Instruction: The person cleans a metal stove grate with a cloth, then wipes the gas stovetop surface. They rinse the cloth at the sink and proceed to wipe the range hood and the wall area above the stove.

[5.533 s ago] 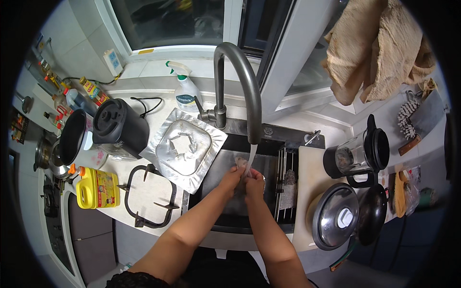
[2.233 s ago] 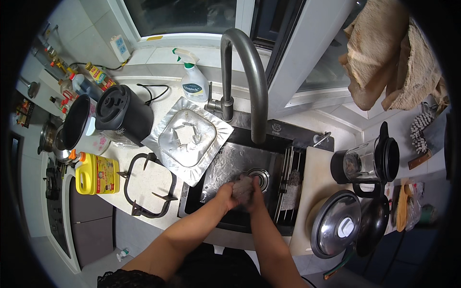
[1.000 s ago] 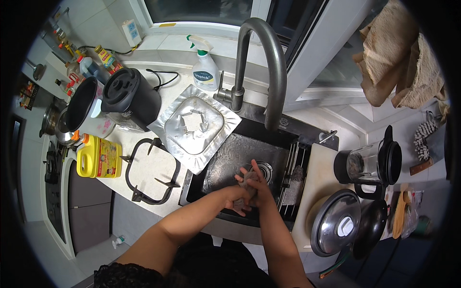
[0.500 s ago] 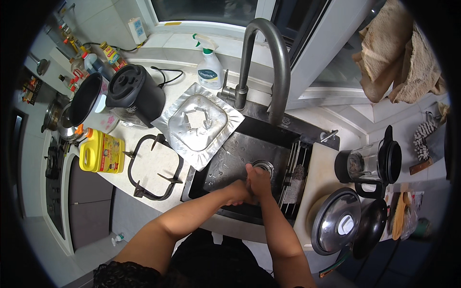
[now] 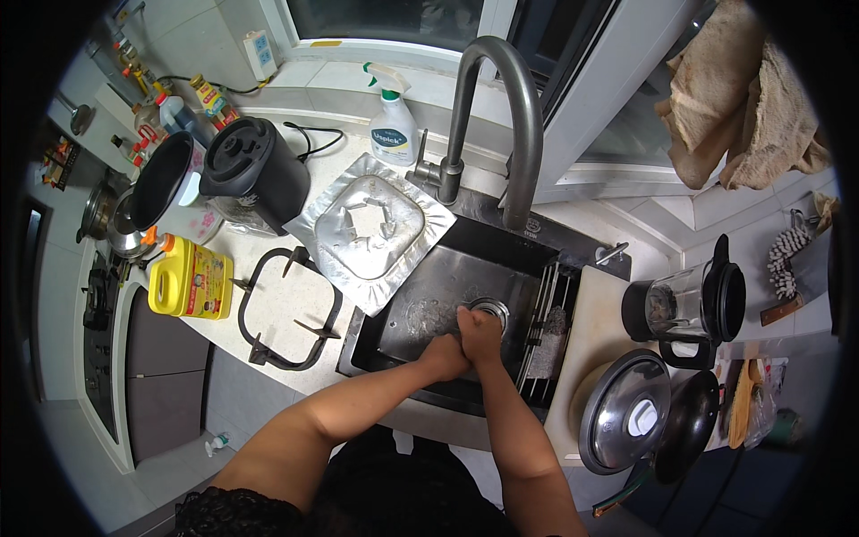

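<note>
Over the dark sink point(image 5: 420, 309), my left hand point(image 5: 445, 357) and my right hand point(image 5: 481, 336) meet, pressed against each other. Both are closed into fists. The right hand sits slightly higher, near the round drain point(image 5: 490, 311), thumb side up. Whatever they grip, if anything, is hidden behind the fingers. Splashed water or foam point(image 5: 429, 315) shows on the basin floor left of my hands. The tall grey faucet point(image 5: 519, 134) arches above the sink's back edge, and no stream from it can be made out.
Left of the sink are a foil liner point(image 5: 371, 228), a black burner grate point(image 5: 288, 309) and a yellow jug point(image 5: 191, 279). A spray bottle point(image 5: 392, 130) stands behind. A rack point(image 5: 544, 336) spans the sink's right side; beyond it are a lidded pot point(image 5: 626, 412) and a blender jug point(image 5: 680, 304).
My left hand has shifted slightly up and turned, its knuckles now more rounded against the right hand. A splash patch has appeared on the basin floor. Surrounding objects stay put.
</note>
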The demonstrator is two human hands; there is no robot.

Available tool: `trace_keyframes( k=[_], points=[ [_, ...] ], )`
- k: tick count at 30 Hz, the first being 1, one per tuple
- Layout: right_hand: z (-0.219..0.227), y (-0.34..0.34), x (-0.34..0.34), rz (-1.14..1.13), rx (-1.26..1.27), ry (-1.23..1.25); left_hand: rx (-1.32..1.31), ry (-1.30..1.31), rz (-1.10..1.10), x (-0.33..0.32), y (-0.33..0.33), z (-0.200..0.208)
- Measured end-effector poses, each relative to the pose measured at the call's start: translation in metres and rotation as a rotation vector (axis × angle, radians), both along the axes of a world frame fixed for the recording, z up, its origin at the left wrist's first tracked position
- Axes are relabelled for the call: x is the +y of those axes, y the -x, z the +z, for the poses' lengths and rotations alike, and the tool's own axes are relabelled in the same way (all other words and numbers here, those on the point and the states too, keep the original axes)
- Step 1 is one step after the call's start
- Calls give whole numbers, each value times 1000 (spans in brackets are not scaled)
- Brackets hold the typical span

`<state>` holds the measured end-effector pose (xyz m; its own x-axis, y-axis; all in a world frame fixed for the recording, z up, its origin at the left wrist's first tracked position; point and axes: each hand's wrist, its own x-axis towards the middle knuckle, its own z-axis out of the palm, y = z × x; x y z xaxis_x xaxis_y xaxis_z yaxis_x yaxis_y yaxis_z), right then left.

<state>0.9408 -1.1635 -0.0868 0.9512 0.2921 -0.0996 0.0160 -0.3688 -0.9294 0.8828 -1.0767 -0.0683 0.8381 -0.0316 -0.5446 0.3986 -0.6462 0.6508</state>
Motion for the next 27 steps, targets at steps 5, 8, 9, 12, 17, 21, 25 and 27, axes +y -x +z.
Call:
trace_keyframes(
  k=[5, 8, 9, 12, 17, 21, 25, 27],
  points=[
    [3, 2, 0, 20, 37, -11, -16, 9, 66, -1, 6, -1],
    [-2, -1, -8, 36, 312, -146, 79, 109, 194, -2, 8, 2],
    [-4, -2, -13, 39, 428, -211, 206, 251, 273, 3, 7, 9],
    [11, 0, -31, 38, 429, -318, 331, 631, 513, 16, 16, 16],
    [37, 0, -53, -15, 754, -220, 292, 1136, 845, 38, 31, 14],
    [59, -3, -54, -63, 617, -422, 181, 1286, 850, 37, 32, 20],
    [125, 0, -47, 7, 521, -825, 296, 1264, 973, 40, 36, 20],
    [148, -6, -44, 36, 472, -844, 387, 1072, 996, 37, 32, 26]
  ],
)
